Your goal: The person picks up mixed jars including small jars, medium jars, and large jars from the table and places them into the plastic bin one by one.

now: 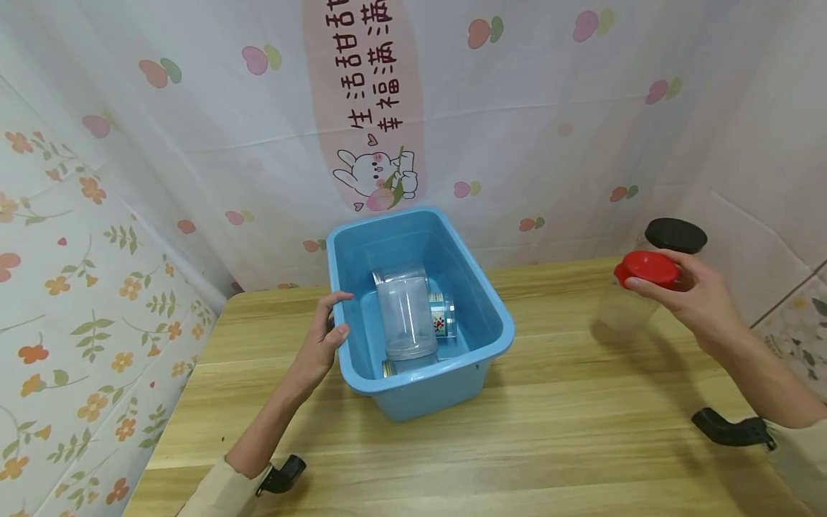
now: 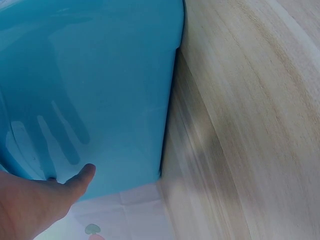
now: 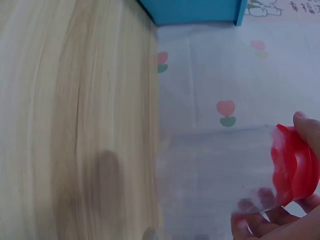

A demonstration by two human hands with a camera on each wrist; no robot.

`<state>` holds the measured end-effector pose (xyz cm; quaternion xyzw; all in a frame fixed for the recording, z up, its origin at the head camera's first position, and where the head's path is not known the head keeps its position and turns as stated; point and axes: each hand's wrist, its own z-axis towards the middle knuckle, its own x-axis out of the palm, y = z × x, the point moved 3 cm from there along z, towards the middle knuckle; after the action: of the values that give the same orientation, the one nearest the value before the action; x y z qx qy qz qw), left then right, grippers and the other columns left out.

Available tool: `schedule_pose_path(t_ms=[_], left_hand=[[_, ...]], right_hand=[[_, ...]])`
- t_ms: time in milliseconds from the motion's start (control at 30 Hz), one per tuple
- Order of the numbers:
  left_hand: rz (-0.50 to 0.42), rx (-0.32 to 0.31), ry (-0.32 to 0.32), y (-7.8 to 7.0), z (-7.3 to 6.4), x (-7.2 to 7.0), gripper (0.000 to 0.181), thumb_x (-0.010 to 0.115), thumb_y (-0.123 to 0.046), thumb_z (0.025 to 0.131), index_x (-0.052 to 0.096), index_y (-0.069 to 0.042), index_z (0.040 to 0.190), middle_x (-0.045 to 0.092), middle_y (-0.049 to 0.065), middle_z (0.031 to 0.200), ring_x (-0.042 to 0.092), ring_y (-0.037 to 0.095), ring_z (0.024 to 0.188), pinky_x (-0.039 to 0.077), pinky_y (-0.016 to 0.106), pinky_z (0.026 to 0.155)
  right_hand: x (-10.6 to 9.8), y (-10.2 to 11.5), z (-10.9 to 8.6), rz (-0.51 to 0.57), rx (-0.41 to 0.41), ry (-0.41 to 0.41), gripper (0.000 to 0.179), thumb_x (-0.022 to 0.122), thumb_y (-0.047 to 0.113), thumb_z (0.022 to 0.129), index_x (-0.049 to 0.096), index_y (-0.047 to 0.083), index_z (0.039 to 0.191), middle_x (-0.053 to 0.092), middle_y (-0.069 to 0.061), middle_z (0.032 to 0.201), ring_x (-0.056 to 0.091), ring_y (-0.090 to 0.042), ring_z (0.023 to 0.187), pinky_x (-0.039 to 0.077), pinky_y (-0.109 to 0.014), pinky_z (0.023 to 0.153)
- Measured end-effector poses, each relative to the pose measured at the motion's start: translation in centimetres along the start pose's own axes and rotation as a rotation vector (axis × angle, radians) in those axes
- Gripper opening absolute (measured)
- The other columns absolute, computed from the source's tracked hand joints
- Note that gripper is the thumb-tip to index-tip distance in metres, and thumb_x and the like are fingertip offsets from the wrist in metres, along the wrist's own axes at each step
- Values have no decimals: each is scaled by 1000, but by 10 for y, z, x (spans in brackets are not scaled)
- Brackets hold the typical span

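The right hand (image 1: pixel 701 300) held a red-lidded jar (image 1: pixel 625 305) near the worktop's (image 1: pixel 549 431) back edge.
Its fingers curled about the lid, beside a black-lidded jar (image 1: pixel 676 235) toward the back right corner; whether the base touched the worktop could not be told. The clear-walled jar looked light, smooth and slippery, so the lid's rim seemed the surer hold. The left hand (image 1: pixel 319 346) gripped the blue tub's (image 1: pixel 433 402) left rim.

The wooden table (image 1: pixel 549 445) before me bears a tub (image 1: pixel 429 398) and, toward its far right, a black-lidded jar (image 1: pixel 675 235).
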<state>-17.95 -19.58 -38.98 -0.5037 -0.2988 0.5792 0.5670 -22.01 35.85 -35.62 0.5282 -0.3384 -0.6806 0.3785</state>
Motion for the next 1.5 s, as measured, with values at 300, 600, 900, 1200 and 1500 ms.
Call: schedule_pose_path(t_ms=[300,600,900,1200,1500], left_hand=[[1,-1,1,0,0,0,50,42,-25,98,34,-14,146,20,24,156,41,56,126,48,66,90],[-9,4,6,1,0,0,50,42,-25,98,33,-14,146,21,25,155,41,57,125,48,66,90],[-1,14,2,1,0,0,50,42,-24,97,34,-12,145,24,25,154,42,58,124,49,65,89],[-1,26,1,1,1,0,49,42,-24,97,35,-14,144,24,26,153,43,56,123,51,62,88],[3,44,2,0,0,0,47,41,-24,99,36,-17,145,23,27,152,45,54,121,53,59,86]], right_hand=[[7,12,1,0,11,47,62,73,17,95,44,14,150,50,11,124,53,-3,102,49,-11,75],[14,19,4,18,8,75,62,72,17,96,43,13,150,49,9,128,52,-7,106,50,-12,77],[21,27,6,20,-1,96,61,73,19,96,44,14,149,51,7,128,54,-8,106,51,-13,77],[25,36,8,32,-16,110,60,73,17,95,45,14,148,53,5,128,54,-10,107,52,-15,77],[33,46,11,59,-8,123,59,74,17,94,46,15,146,55,4,125,56,-11,106,53,-17,77]])
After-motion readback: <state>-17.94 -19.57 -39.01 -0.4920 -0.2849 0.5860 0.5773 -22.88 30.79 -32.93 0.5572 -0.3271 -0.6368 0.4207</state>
